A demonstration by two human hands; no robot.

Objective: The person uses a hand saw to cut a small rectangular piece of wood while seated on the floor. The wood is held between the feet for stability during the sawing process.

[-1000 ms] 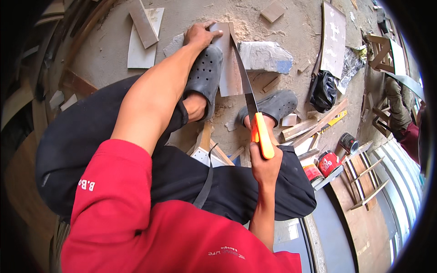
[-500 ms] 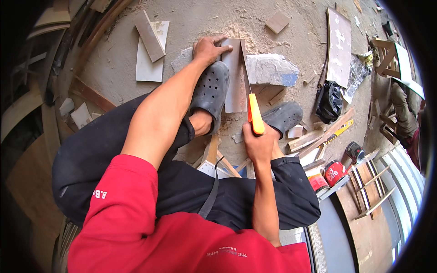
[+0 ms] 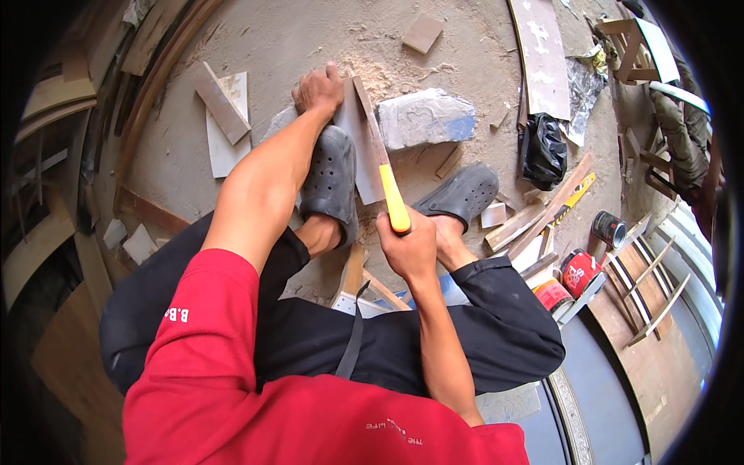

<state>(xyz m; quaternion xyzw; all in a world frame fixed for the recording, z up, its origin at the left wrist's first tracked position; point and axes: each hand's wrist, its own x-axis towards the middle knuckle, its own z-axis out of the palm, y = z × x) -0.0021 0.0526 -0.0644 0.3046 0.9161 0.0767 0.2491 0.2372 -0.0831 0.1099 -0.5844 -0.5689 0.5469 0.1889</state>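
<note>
My right hand (image 3: 409,246) is wrapped round the yellow handle of a handsaw (image 3: 396,203). Its blade points away from me along the right edge of a narrow wooden board (image 3: 361,159). At the board's far left end, my left hand (image 3: 318,91) is closed against the edge, its fingertips hidden. My left foot, in a dark clog (image 3: 329,174), presses beside or onto the board. A pale block (image 3: 426,118) with a blue patch lies under or just right of the board; their contact is partly hidden. Sawdust (image 3: 364,71) covers the floor beyond.
Small wood offcuts (image 3: 423,33) are scattered around. Right of me are a black plastic bag (image 3: 544,153), wood strips (image 3: 554,203), a yellow spirit level (image 3: 577,198) and paint cans (image 3: 580,273). A wood piece on a white panel (image 3: 227,151) lies left. Another person's leg (image 3: 680,128) shows far right.
The whole view has shifted, so things appear further left. The saw blade has tilted and shows more of its face. My left hand's thumb, earlier on the board's face, is now out of sight.
</note>
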